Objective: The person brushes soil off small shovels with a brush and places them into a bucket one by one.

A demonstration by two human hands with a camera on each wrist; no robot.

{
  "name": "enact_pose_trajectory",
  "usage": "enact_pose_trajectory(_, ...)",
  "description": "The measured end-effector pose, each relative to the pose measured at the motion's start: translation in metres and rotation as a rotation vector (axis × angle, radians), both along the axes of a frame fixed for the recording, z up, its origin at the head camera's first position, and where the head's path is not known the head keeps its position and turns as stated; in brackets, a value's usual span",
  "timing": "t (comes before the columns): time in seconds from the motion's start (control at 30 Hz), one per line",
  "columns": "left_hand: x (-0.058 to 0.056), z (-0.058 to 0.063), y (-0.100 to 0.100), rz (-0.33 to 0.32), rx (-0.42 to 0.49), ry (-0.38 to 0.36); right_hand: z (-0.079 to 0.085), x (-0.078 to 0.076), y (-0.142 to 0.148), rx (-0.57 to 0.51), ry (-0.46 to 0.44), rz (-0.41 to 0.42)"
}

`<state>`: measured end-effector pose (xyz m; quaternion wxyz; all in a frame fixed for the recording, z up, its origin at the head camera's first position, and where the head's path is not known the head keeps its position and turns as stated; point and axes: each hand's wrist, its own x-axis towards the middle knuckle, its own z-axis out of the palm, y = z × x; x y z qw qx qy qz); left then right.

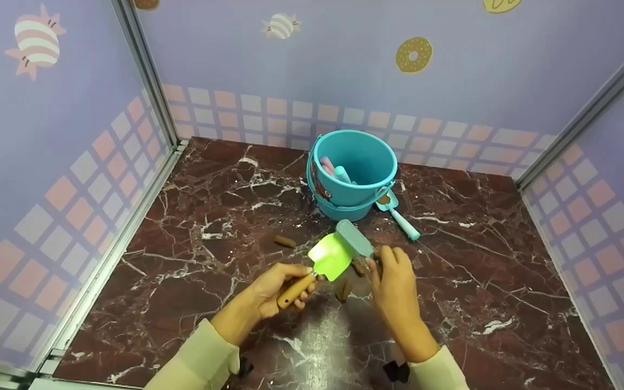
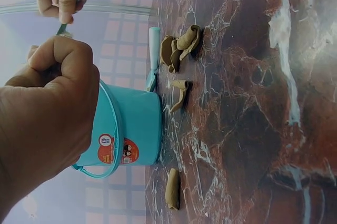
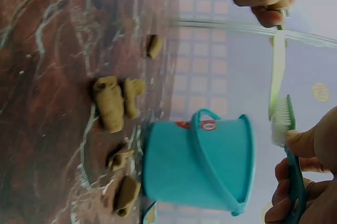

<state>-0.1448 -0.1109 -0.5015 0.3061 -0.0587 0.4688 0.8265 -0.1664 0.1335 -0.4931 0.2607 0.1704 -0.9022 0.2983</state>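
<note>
My left hand (image 1: 282,290) grips the wooden handle of a small shovel (image 1: 332,255), whose yellow-green blade is raised over the table. In my right hand (image 1: 396,281) is a green brush (image 3: 292,168), its white bristles (image 3: 281,121) right at the edge of the blade in the right wrist view. Below both hands lie several brown curled pieces (image 2: 181,45) of a clay-like material. One more brown roll (image 1: 285,241) sits off to the left. In the left wrist view the shovel is mostly hidden behind my left hand.
A blue bucket (image 1: 331,201) with pink and light-blue items inside stands just beyond my hands. Against its right side lies a light-blue toy shovel (image 1: 403,223) with brown bits in it. Patterned walls (image 1: 344,65) enclose the marbled table (image 1: 193,238) at the back and sides.
</note>
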Motion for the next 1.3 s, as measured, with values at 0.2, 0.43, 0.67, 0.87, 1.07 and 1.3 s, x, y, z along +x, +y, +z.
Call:
enact_pose_trajectory(0.2,-0.002,0.001,0.002,0.017,-0.004,-0.010,0.003,0.030,-0.022,0.033,-0.025,0.125)
enact_pose_trajectory(0.43,-0.002,0.001,0.002,0.016,-0.007,-0.020,-0.010,0.010,-0.009,0.033,0.037,0.095)
enact_pose_trajectory(0.67,-0.001,0.000,0.003,-0.005,0.008,-0.037,-0.011,-0.008,0.010,0.009,-0.014,-0.038)
enact_pose_trajectory(0.87,-0.003,-0.001,0.003,-0.013,0.004,-0.035,-0.010,-0.010,0.013,0.026,-0.019,-0.035)
enact_pose_trajectory(1.07,-0.008,0.001,0.003,0.020,-0.035,-0.022,-0.007,-0.010,0.018,0.003,-0.008,-0.062)
enact_pose_trajectory(1.3,-0.018,0.005,0.008,0.132,-0.779,0.537,-0.010,-0.010,0.025,-0.008,-0.023,-0.076)
